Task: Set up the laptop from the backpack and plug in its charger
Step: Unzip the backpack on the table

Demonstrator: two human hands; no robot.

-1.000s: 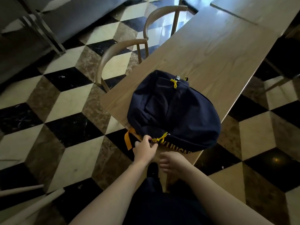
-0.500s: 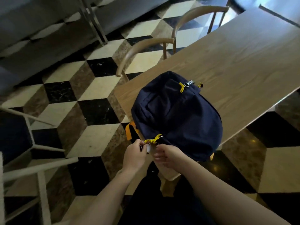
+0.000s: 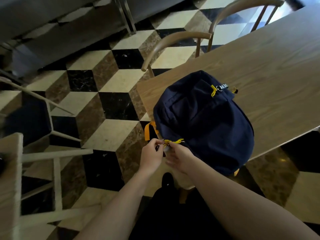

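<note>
Both bare forearms reach forward from the bottom of the view, above dark trousers and a dark shoe [image 3: 167, 181]. The left hand [image 3: 151, 157] has its fingers curled, pinching a small zipper pull at the near edge of the backpack [image 3: 204, 122]. The right hand [image 3: 181, 157], just to the right of it and nearly touching, pinches the yellow zipper cords [image 3: 174, 142] with its fingertips; its other fingers are blurred. The dark blue backpack lies flat just beyond both hands, on the near corner of a wooden table [image 3: 268, 70], its near end hanging slightly over the edge. An orange strap [image 3: 148, 130] hangs down just beyond the left hand. At the bag's far end, well beyond the hands, more yellow pulls [image 3: 213, 90] sit beside a small label. No opening shows in the bag. Farther left of the left hand stand pale chair frames [image 3: 55, 153]. Beyond the table's far side, curved wooden chair backs [image 3: 174, 39] stand over a floor of black, cream and brown tiles [image 3: 110, 89].
</note>
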